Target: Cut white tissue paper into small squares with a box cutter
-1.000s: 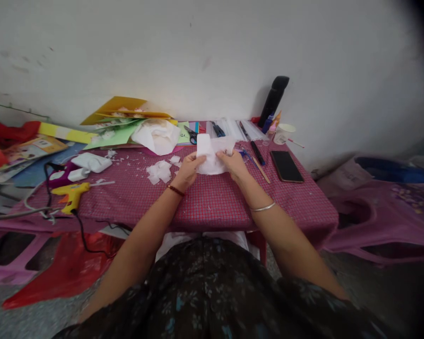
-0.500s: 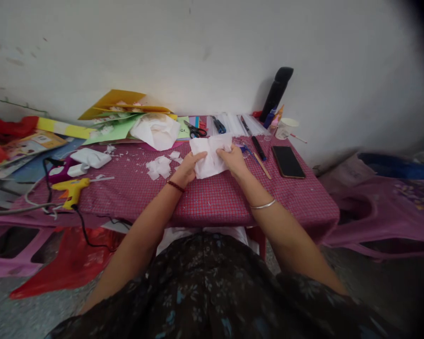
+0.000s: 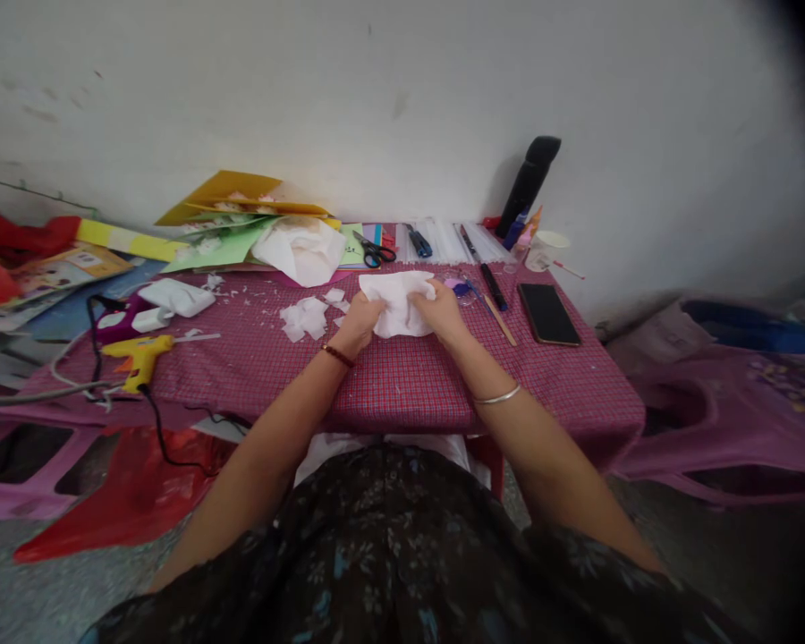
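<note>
A white tissue sheet (image 3: 397, 304), creased in the middle, is stretched between both hands just above the table. My left hand (image 3: 360, 320) pinches its left side, thumb on top. On the right side, my right hand (image 3: 441, 310) grips it the same way, thumb pressed toward the centre. The fingers behind the sheet are hidden. Left of my left hand lie torn white tissue pieces (image 3: 304, 319). A larger crumpled white tissue (image 3: 301, 250) rests farther back on coloured paper.
A yellow glue gun (image 3: 140, 356) with its cord lies left on the checked tablecloth (image 3: 402, 394). Scissors (image 3: 374, 250), a blue cutter (image 3: 418, 241) and a black pen (image 3: 493, 286) lie at the back. A phone (image 3: 548, 313) lies right. Coloured paper sheets (image 3: 232, 234) are stacked back left.
Both hands have shifted their hold on the tissue and drawn slightly inward. The sheet is now more bunched and creased, its lower edge rounder. The view has moved slightly.
</note>
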